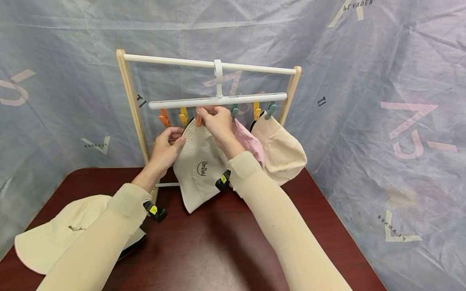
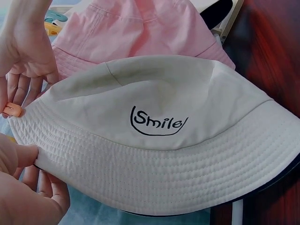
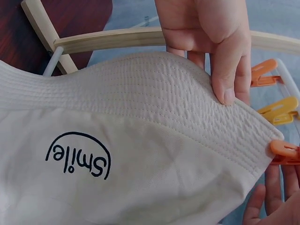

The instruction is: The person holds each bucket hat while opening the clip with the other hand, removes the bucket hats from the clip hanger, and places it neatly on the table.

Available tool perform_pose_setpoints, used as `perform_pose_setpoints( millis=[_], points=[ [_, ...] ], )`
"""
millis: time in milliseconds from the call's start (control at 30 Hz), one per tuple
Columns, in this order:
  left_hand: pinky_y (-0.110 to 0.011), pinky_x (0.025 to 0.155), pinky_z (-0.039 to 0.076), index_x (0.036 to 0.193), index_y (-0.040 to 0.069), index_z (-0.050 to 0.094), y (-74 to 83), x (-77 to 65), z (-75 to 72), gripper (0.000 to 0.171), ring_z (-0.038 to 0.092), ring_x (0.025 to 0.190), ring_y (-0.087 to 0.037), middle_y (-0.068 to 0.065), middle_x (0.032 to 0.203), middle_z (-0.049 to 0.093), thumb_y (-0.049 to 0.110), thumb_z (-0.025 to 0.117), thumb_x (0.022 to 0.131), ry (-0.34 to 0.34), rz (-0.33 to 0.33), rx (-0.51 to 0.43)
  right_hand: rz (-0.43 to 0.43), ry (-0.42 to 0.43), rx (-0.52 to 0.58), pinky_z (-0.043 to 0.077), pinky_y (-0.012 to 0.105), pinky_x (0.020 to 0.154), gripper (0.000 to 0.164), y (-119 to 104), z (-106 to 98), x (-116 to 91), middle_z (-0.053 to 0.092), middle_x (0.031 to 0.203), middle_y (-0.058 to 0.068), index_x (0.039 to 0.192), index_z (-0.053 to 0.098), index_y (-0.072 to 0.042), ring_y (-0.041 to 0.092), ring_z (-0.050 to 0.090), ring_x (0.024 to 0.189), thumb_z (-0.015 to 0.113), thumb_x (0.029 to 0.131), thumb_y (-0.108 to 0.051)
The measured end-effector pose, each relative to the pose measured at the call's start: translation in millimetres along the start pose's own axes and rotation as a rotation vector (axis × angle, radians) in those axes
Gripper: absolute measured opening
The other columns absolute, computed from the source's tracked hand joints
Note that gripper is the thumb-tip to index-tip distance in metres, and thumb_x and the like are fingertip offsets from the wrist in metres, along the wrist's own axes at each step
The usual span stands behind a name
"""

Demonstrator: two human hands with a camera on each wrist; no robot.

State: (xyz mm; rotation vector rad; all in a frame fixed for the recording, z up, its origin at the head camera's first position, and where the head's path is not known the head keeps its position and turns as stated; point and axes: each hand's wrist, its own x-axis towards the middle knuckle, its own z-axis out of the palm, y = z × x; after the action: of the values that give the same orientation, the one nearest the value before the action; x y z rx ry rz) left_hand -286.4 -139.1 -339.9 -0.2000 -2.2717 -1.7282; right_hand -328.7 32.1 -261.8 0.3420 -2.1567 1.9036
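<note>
A white bucket hat (image 1: pixel 198 171) with "Smile" stitched on it hangs tilted below the hanger bar (image 1: pixel 182 103). Its brim is pinched between the thumb and fingers of my left hand (image 1: pixel 165 147). Up at the brim's top corner, my right hand (image 1: pixel 220 125) holds an orange clothespin (image 3: pixel 285 149), which sits over the brim edge in the right wrist view. Some right-hand fingers pass behind the hat. To the left of that clip hang a yellow clothespin (image 1: pixel 183 116) and another orange clothespin (image 1: pixel 164 118), both bare of any hat.
A pink hat (image 1: pixel 251 141) and a cream hat (image 1: pixel 280 151) hang farther right, near green clothespins (image 1: pixel 271 110). The wooden rack (image 1: pixel 131 97) carries the hanger on its white top rod (image 1: pixel 171 61). Another cream hat (image 1: pixel 69 226) lies on the table (image 1: pixel 204 250) at left.
</note>
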Motion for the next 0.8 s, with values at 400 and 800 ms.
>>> perform_pose_setpoints(
  millis=[400,800],
  points=[
    [-0.027,0.093,0.047,0.142,0.007,0.06,-2.6,-5.9,-2.3,0.035,0.058,0.113,-0.022,-0.015,0.131,0.061,0.021,0.061,0.11,-0.01,0.006,-0.018,0.008,-0.003,-0.038,0.051,0.02,0.084,0.022,1.4,-0.9,0.1,0.079,0.105,0.005,0.113,0.079,-0.004,0.008,0.067,0.097,0.076,0.101,-0.022],
    [-0.027,0.094,0.047,0.141,0.005,0.06,-7.1,-10.1,-4.0,0.035,0.057,0.112,-0.021,-0.016,0.13,0.063,0.02,0.061,0.11,-0.002,0.026,-0.012,-0.003,0.002,-0.045,0.053,0.023,0.088,0.02,2.1,-0.4,0.6,0.079,0.1,0.005,0.11,0.08,-0.006,0.01,0.068,0.096,0.076,0.101,-0.023]
  ],
)
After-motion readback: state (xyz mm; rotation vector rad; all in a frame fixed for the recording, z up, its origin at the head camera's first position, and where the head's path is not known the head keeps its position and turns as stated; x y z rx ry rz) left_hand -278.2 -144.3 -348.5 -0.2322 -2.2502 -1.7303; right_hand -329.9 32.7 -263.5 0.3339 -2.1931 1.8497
